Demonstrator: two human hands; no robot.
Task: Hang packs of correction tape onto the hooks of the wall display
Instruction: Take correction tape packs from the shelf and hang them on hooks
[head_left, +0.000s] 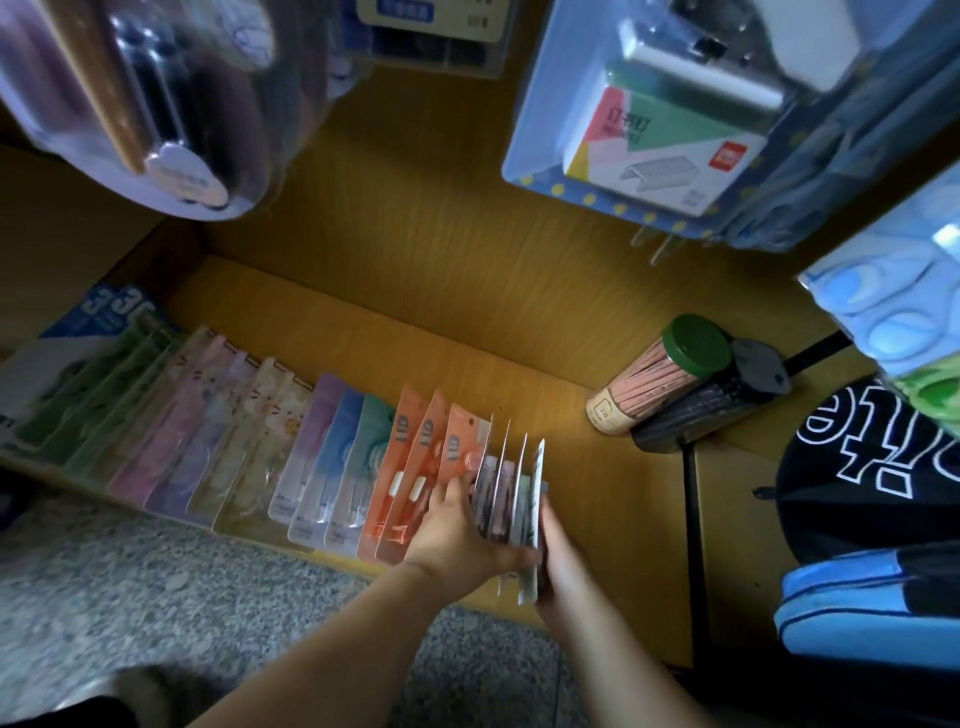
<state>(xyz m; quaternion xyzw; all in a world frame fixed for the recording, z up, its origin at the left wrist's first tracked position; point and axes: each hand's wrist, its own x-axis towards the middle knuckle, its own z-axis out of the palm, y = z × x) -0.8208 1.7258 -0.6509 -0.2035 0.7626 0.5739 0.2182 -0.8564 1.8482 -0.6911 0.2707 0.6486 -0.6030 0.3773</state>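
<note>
We find the left hand (460, 535) gripping, thumb curled, a bunch of thin card-backed correction tape packs (511, 486) held on edge. The right hand (563, 566) lies against its 3 o'clock face; its finger curl we cannot tell. Long axis runs 6 to 12, tops toward 12. Orange card packs (415, 467) adjoin at 9; bare yellow wooden shelf (597, 467) at 3, its front edge at 6.

A stationery shop: blister-packed stapler (644, 119) hangs overhead, carded packs (322, 447) line a wooden shelf (415, 332) beside pencil tubs (660, 379).
</note>
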